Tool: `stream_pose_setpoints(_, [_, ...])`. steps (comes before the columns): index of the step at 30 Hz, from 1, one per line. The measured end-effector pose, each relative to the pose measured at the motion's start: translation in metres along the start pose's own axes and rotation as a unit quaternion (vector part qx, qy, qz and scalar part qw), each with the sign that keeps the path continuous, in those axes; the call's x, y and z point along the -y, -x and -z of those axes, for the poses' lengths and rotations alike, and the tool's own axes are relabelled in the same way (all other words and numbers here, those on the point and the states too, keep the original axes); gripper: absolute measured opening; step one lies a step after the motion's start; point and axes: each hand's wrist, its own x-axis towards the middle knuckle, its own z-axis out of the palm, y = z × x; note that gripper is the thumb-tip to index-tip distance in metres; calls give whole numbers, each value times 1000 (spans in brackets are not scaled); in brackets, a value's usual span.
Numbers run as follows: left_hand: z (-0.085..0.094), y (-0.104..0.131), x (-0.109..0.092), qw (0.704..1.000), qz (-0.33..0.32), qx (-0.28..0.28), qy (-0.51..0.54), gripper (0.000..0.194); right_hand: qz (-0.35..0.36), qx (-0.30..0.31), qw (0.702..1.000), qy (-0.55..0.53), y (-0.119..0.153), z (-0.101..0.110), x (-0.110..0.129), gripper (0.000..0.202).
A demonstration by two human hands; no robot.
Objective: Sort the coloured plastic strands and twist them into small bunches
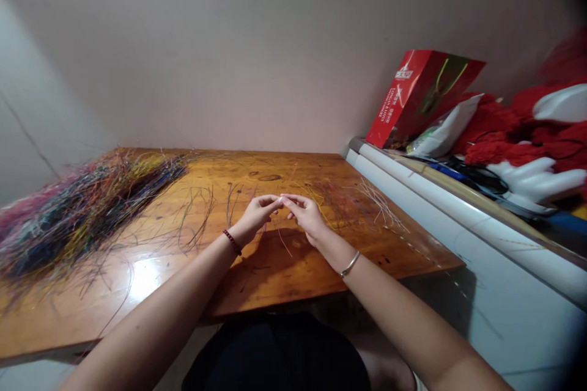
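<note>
A tall red cardboard bag [398, 104] reads "LONGAN & LOTUS" (the rest blurs). Before a plain pale wall [229, 67], above a varnished orange-brown wooden table [270, 290], left hand [259, 215] and right hand [305, 214] meet, pinching a thin pale-pink strand [285, 244] that trails below.

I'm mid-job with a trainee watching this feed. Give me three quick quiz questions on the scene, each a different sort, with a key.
1. True or false: the metal bangle is on the wrist of the right hand.
2. Where on the table does the big bundle of coloured strands lie?
A) Near right corner
B) Left side
C) Under the right forearm
3. In a few words: how are the right hand and left hand placed?

Key: 1. True. 2. B. 3. Close together above the table, fingertips meeting.
</note>
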Motion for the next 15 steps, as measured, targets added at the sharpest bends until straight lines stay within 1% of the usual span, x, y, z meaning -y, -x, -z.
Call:
stream_pose_setpoints(2, [0, 1, -1, 1000, 5, 6, 1, 42, 8, -13, 999, -32, -1, -3, -4, 37])
stream_pose_setpoints(4, [0, 2, -2, 1000, 3, 25, 2, 41, 1, -8, 999, -50, -2, -1, -5, 36])
stream_pose_setpoints(6, [-1, 4, -3, 999, 5, 45, 1, 40, -1, -9, 999, -49, -5, 9, -1, 36])
stream_pose_setpoints(7, [-2, 5, -4, 999, 10, 49, 1, 40, 6, -12, 999, -37, -7, 18, 4, 36])
stream_pose_setpoints(9, [-2, 4, -4, 999, 25, 46, 1, 40, 33, -27, 999, 18, -18, 45, 17, 37])
stream_pose_setpoints(11, [-3, 3, -2, 999, 30, 35, -10, 40, 55, -38, 992, 104, -35, 82, 32, 37])
stream_pose_setpoints(13, [-3, 1, 1, 999, 27, 26, -32, 40, 40, -55, 977, 200, -56, 125, 46, 33])
stream_pose_setpoints(15, [-4, 0, 4, 998, 22, 27, -51, 41, 30, -75, 957, 278, -76, 165, 54, 29])
